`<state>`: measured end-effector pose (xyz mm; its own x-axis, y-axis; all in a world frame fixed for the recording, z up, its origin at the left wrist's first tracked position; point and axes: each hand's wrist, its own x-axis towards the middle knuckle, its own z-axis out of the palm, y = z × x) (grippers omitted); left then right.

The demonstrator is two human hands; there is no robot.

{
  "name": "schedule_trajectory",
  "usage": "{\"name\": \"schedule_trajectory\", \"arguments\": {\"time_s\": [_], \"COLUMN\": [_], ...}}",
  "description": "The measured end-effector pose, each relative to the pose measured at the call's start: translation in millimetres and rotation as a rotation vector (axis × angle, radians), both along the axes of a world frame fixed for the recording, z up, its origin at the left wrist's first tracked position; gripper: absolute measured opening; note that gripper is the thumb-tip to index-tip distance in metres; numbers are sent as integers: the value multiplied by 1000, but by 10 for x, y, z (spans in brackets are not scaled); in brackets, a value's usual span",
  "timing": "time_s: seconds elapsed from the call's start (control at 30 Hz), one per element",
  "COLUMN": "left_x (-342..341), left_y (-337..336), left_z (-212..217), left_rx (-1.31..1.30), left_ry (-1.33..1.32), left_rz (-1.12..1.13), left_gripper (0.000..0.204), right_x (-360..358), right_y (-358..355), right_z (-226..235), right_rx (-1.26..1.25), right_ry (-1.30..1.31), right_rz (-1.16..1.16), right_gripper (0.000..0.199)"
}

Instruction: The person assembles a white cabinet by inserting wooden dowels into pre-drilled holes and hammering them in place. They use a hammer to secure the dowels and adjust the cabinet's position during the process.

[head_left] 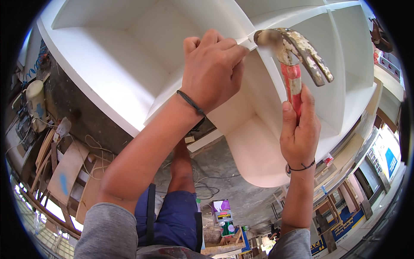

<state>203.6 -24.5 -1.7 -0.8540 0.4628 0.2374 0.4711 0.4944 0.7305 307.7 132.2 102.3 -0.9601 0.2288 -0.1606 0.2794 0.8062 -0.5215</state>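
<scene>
White-painted board fills most of what I see: a shelf unit (112,64) with several open compartments, its dividers bending with the lens. My left hand (211,71) is up against the front edge of one divider (252,43), near the middle of the view, fingers curled together and pinched at that edge; whether they hold something small there I cannot tell, since the fingertips are hidden behind the knuckles. A dark band sits on that wrist.

My right hand (299,129) is lower and to the right, clamped around the red handle of a claw hammer (290,54). The hammer stands nearly upright, its paint-spattered metal head just to the right of my left fingers, the striking face blurred and right at the divider edge, the claws pointing right and down. A thin cord circles the right wrist.

Below the unit lies a grey concrete floor (224,164) with loose cables. Wooden boards (64,168) are stacked at the left, and a small purple and white carton (221,210) sits near my knee.
</scene>
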Motion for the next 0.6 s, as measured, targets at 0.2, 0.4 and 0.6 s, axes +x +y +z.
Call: {"name": "schedule_trajectory", "arguments": {"time_s": [0.2,0.4,0.6], "left_x": [-1,4,-2], "left_y": [-2,7,12], "left_z": [55,22,21], "left_rx": [-37,-24,-15], "left_ry": [3,27,44], "left_rz": [0,6,3], "left_gripper": [14,16,17], "right_x": [105,122,65], "right_y": [-18,9,38], "right_z": [42,-8,-60], "right_rx": [33,-16,10], "right_ry": [128,67,-22], "right_rz": [37,18,-46], "right_gripper": [41,46,45]}}
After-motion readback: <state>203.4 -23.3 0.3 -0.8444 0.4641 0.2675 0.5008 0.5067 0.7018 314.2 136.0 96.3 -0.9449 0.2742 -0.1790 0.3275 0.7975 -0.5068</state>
